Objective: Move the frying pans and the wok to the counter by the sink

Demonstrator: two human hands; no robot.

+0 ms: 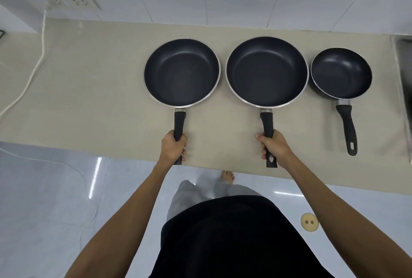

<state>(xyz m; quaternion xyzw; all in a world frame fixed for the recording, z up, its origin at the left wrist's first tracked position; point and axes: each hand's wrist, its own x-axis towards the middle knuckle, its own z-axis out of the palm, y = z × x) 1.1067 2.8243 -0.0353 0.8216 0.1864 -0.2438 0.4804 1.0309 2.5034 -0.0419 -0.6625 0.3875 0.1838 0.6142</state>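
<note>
Left hand: the left hand [173,149] was wrapped tight round the black handle of the left pan [181,72], fingers curled fully about it.
Right hand: the right hand [273,147] was clenched on the handle of the middle pan [266,71], the largest of the three.
Small pan: the small pan [341,72] lay ungripped, nearest the sink [404,59] at the right edge.
Placement: all three sat in a row on the beige counter [89,90], rims just beside one another, handles pointing toward the person.
Wall: a socket strip [71,2] sat above the counter, with a white cable [33,70] trailing down.
</note>
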